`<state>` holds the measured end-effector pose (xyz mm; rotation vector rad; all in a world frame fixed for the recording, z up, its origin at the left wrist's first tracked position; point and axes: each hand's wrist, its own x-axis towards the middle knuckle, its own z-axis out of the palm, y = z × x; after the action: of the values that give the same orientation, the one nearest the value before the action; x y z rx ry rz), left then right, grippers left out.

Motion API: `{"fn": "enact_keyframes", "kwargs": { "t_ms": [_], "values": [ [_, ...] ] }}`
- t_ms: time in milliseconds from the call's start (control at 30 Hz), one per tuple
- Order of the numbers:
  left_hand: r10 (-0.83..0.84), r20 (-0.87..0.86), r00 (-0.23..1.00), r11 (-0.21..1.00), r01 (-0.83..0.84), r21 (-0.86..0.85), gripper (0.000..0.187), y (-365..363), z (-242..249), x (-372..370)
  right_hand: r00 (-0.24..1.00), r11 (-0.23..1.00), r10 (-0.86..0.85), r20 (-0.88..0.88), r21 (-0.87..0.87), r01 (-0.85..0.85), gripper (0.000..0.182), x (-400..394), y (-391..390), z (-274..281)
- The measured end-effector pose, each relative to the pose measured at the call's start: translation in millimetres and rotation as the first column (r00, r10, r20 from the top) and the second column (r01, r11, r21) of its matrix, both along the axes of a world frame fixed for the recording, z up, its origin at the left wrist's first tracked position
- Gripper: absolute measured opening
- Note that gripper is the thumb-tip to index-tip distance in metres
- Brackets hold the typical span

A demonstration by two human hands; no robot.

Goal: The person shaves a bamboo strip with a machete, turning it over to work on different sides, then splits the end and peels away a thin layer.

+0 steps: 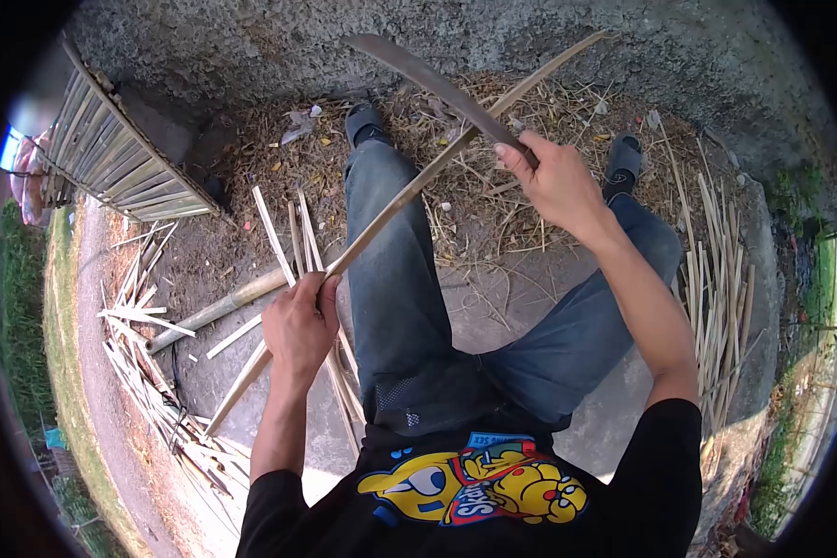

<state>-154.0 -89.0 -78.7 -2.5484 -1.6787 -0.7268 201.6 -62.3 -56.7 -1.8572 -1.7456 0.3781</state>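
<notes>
My left hand (299, 325) is closed around a long bamboo strip (407, 192), which slants from the lower left up to the wall at the upper right. In my right hand (556, 184) is a machete (428, 82) with a dark, slightly curved blade pointing to the upper left. The blade crosses the strip just beyond my right fingers and seems to touch it. Most of the machete's handle is hidden in my grip. Below my left hand, the strip's lower end (240, 389) reaches down towards the floor.
Split bamboo strips lie piled on the left (163, 409) and stand bundled on the right (724, 288). A round bamboo pole (219, 307) lies left of my legs. Shavings (493, 223) cover the ground before a rough wall (298, 46). A slatted bamboo panel (121, 149) leans at the upper left.
</notes>
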Motion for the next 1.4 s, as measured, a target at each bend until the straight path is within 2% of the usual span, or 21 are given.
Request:
{"fn": "enact_keyframes", "kwargs": {
  "t_ms": [100, 133, 200, 300, 333, 367, 400, 467, 533, 667, 800, 867, 933, 1033, 1100, 1167, 1200, 1233, 1267, 1367, 1400],
  "values": [
    [-0.021, -0.047, 0.999, 0.999, 0.018, -0.048, 0.022, -3.6, -8.0, -5.9, 0.996, 0.994, -0.083, 0.04, -0.069, 0.086, 0.045, 20.0, 10.2, -11.8],
    [0.007, -0.057, 0.998, 0.997, -0.012, -0.08, 0.021, -4.4, -4.1, 1.4, 0.999, 1.0, 0.005, -0.05, -0.029, -0.007, 0.045, 5.9, 0.1, -12.7],
    [-0.039, -0.022, 0.999, 0.999, 0.038, -0.014, 0.021, 1.9, -8.7, 12.4, 0.988, 0.988, 0.147, 0.039, -0.052, -0.145, 0.045, -30.2, -28.6, -9.9],
    [-0.046, 0.011, 0.999, 0.995, 0.047, -0.085, 0.022, 4.4, -1.7, 5.5, 0.971, 0.981, 0.181, 0.156, 0.036, -0.189, 0.045, -41.3, -41.1, -14.6],
    [-0.002, -0.003, 1.0, 0.988, 0.001, -0.152, 0.023, 3.9, 3.4, -9.6, 0.988, 0.997, 0.071, 0.138, 0.021, -0.074, 0.047, -21.0, -29.2, -15.7],
    [-0.005, 0.01, 1.0, 0.994, 0.006, -0.109, 0.021, 2.2, 1.7, -32.5, 0.991, 0.999, -0.036, 0.125, 0.006, 0.036, 0.049, 4.3, -14.9, -16.8],
    [0.017, 0.053, 0.998, 0.986, -0.008, -0.165, 0.02, -1.1, 7.4, -55.5, 0.988, 0.988, -0.155, 0.019, 0.003, 0.155, 0.05, 43.5, 0.7, -23.3],
    [0.06, 0.024, 0.998, 0.978, -0.054, -0.202, 0.025, -14.1, 12.4, -95.1, 0.902, 0.906, -0.423, 0.089, 0.053, 0.42, 0.053, 139.1, 31.4, -53.2],
    [0.014, -0.056, 0.998, 0.972, -0.027, -0.235, 0.026, -22.7, 9.9, -118.4, 0.829, 0.83, -0.555, 0.068, 0.097, 0.549, 0.054, 193.7, 36.1, -76.4],
    [0.011, 0.051, 0.999, 0.967, 0.003, -0.256, 0.028, -14.6, 3.9, -115.1, 0.837, 0.832, -0.545, -0.044, 0.095, 0.547, 0.053, 163.5, 22.8, -61.3],
    [-0.001, 0.089, 0.996, 0.969, 0.023, -0.247, 0.029, -2.7, 5.3, -107.7, 0.914, 0.911, -0.348, -0.211, 0.155, 0.382, 0.055, 87.9, 7.6, -36.1],
    [-0.011, 0.122, 0.992, 0.97, 0.04, -0.239, 0.03, 2.2, 3.4, -104.6, 0.967, 0.954, -0.188, -0.175, 0.202, 0.222, 0.054, 52.4, -4.4, -29.7],
    [-0.042, 0.183, 0.982, 0.961, 0.09, -0.261, 0.033, 4.2, -1.0, -108.7, 0.99, 0.989, -0.079, -0.114, 0.114, 0.092, 0.051, 22.7, -16.6, -25.7],
    [-0.077, 0.197, 0.977, 0.959, 0.126, -0.253, 0.042, 6.4, -21.0, -155.2, 0.997, 0.983, -0.079, -0.005, 0.166, 0.079, 0.051, 29.8, -12.6, -31.0],
    [-0.072, 0.198, 0.978, 0.957, 0.124, -0.262, 0.046, 0.4, -20.4, -199.5, 0.949, 0.947, -0.302, -0.086, 0.087, 0.309, 0.051, 78.7, 4.3, -28.6],
    [-0.051, 0.222, 0.974, 0.947, 0.117, -0.298, 0.048, -15.3, -26.8, -248.8, 0.875, 0.857, -0.485, -0.001, 0.199, 0.475, 0.057, 175.1, 32.4, -67.1],
    [-0.036, 0.24, 0.97, 0.936, 0.116, -0.332, 0.049, -23.5, -33.0, -268.7, 0.739, 0.777, -0.621, -0.263, -0.074, 0.626, 0.059, 181.5, 23.1, -48.8],
    [0.031, 0.269, 0.963, 0.923, 0.076, -0.378, 0.05, -29.8, -28.6, -273.1, 0.652, 0.714, -0.687, -0.321, -0.133, 0.687, 0.057, 195.3, 21.7, -48.3],
    [0.055, 0.304, 0.951, 0.922, 0.069, -0.38, 0.05, -32.3, -31.2, -277.7, 0.658, 0.719, -0.681, -0.321, -0.122, 0.684, 0.057, 204.5, 22.2, -52.3],
    [0.118, 0.299, 0.947, 0.904, 0.022, -0.428, 0.052, -26.3, -32.1, -268.4, 0.492, 0.74, -0.55, -0.675, -0.12, 0.662, 0.053, 187.6, 6.6, -47.8],
    [0.103, 0.338, 0.936, 0.911, 0.047, -0.409, 0.053, -21.2, -32.5, -258.5, 0.495, 0.744, -0.551, -0.671, -0.127, 0.657, 0.053, 177.5, 3.9, -46.5]
  ]
}}
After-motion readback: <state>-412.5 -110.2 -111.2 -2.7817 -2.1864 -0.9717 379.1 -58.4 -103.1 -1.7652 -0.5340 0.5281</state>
